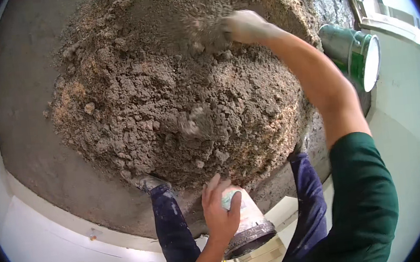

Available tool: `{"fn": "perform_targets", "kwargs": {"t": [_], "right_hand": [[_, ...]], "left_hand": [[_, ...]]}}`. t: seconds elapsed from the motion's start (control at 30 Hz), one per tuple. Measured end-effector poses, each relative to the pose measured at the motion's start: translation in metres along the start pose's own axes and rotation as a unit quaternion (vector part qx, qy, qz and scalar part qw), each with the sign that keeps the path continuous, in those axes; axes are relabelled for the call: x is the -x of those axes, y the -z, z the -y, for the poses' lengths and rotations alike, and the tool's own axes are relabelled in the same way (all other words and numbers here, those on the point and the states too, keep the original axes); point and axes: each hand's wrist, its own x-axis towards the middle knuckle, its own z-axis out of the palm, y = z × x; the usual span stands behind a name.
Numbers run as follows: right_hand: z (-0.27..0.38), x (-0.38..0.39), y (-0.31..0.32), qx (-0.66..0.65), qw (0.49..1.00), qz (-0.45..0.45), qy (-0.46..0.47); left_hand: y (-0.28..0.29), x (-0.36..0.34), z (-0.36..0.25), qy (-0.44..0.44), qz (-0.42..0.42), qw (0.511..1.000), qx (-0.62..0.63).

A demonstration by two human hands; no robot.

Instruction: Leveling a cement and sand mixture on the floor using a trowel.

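Note:
A large mound of crumbly grey-brown mortar mix [165,92] fills the floor in front of me. My right hand [249,26], pale grey as if gloved or coated, reaches across to the far side of the mound. Its fingers are smeared by motion, and loose material blurs beside them, so what it holds cannot be made out. My left hand [221,209] grips the narrow end of a white bucket [249,211] near my legs, thumb and fingers on either side. The bucket is tilted, its wider, mortar-crusted rim turned toward me.
A green metal pail [344,48] with a pale round end lies at the right by the wall. My feet stand at the mound's near edge, legs in dark trousers [171,227]. Grey floor [27,99] stretches left to a white wall [67,238]. A window frame [387,15] is at upper right.

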Motion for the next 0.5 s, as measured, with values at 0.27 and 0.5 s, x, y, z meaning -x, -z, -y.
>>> {"fn": "perform_targets", "kwargs": {"t": [0.27, 0.5], "right_hand": [[0.114, 0.106, 0.043, -0.131, 0.985, -0.034, 0.104], [-0.074, 0.201, -0.019, -0.114, 0.924, -0.209, -0.301]], "left_hand": [[-0.017, -0.004, 0.019, 0.046, -0.012, 0.997, -0.062], [-0.017, 0.016, 0.014, 0.016, 0.036, 0.996, -0.078]]}}
